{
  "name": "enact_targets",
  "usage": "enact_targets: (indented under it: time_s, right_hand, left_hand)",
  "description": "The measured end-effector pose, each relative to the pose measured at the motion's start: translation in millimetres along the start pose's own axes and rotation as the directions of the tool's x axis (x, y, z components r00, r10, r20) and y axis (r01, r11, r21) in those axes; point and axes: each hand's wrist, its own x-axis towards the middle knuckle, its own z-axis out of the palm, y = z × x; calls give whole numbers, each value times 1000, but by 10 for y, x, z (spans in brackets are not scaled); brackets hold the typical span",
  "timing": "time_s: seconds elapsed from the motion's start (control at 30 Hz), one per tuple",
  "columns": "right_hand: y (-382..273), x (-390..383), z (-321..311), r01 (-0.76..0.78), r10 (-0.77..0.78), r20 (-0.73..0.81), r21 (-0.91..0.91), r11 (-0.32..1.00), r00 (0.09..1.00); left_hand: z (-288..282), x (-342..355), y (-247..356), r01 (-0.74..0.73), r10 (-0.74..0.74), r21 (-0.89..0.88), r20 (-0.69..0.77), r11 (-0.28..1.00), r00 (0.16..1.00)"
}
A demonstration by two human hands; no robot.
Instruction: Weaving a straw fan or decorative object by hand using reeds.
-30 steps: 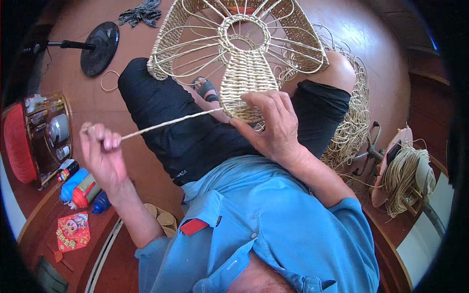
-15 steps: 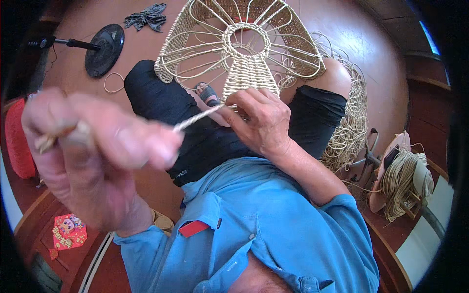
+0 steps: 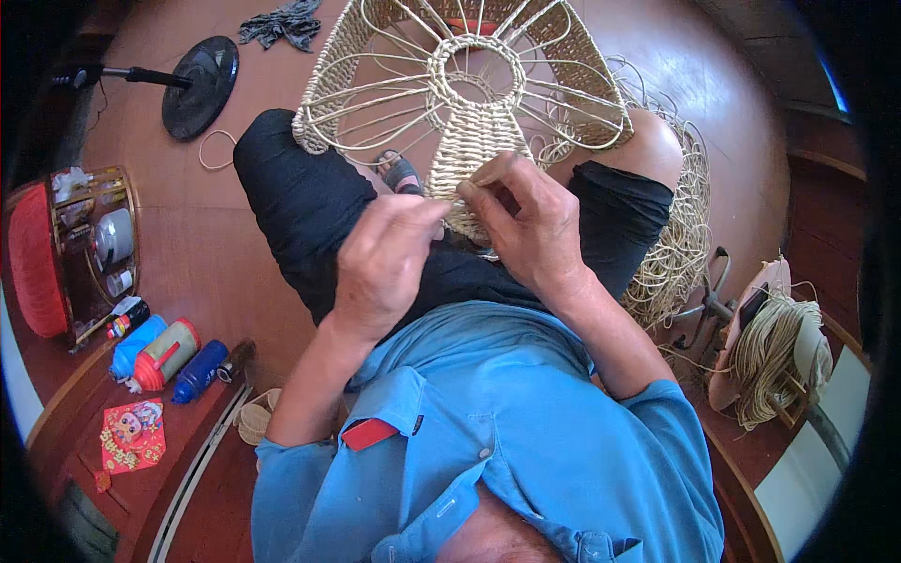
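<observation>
A woven frame (image 3: 477,70) of pale twisted cord stands between my knees, with a ring in its middle and looped spokes fanning out. From the ring a tightly woven strip (image 3: 465,159) runs toward me. My right hand (image 3: 533,225) is closed at the strip's near right part, thumb and index finger bent together on it. Close beside it, at the strip's left edge, my left hand (image 3: 380,263) pinches with fingertips almost touching the right thumb. The cord between them is mostly hidden by the fingers.
A heap of loose cord (image 3: 680,225) lies right of my knee, near a reel wound with cord (image 3: 774,347). A black round fan base (image 3: 200,89) stands far left. Left are a red-covered rack (image 3: 38,258), bottles (image 3: 169,355) and a red paper card (image 3: 133,433).
My left hand has come down from close to the camera, right and away, to the woven strip beside my right hand. The stretched cord no longer shows. My right hand has shifted slightly right.
</observation>
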Motion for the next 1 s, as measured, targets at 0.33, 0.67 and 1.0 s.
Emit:
enact_targets:
  time_s: [0.33,0.67,1.0]
  right_hand:
    - [9,-22,-1,-26,26,-4,50,998,1000]
    - [85,-83,-64,127,-134,70,98,987,989]
    - [66,-35,-142,99,-103,168,30,995,980]
  left_hand:
    - [152,-126,-190,-260,254,295,58,919,965]
    - [61,-31,53,-237,83,578,280,781,956]
    - [285,-81,-156,471,-525,-855,306,215,794]
